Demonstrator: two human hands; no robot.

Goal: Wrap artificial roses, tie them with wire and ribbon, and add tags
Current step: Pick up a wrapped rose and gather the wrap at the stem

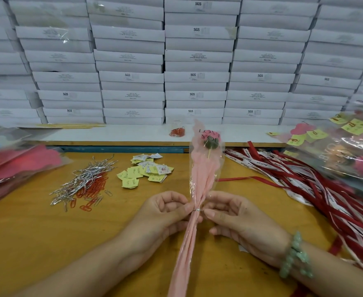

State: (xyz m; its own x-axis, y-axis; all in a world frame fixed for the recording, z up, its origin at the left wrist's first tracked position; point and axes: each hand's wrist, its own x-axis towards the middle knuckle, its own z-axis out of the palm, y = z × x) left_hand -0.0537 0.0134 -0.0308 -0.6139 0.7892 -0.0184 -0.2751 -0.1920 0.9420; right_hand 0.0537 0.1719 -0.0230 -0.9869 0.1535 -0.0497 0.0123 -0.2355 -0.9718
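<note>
Standing upright, bloom uppermost, the wrapped rose (205, 176) has both hands' fingers (181, 211) pinching its wire tie (198, 209)

Worktop (36, 232): wood or wood-look board, amber, smooth, low sheen.
Rose wrap (204, 174): outer layer clear plastic film, glossy, creased, catching glare. Inner layer pink paper, matt, tissue-like, finely pleated.
Wire tie (197, 209) at its neck: bright, silvery, metallic.
Loose ties (84, 181): same silver, foil-shiny, crinkled.
Paper clips (94, 189): mostly red-coated, smooth; a few bare metal.
Tags (133, 174): yellow matt paper, some with white printed stickers.
Ribbons (305, 181): red and white, cloth-like, soft satin sheen.
Boxes (197, 56): white matt card.
Jar (177, 127): clear; glass or plastic, cannot tell.
Bags (347, 151): clear glossy film.
Bracelet (296, 254): pale green beads, polished.
</note>
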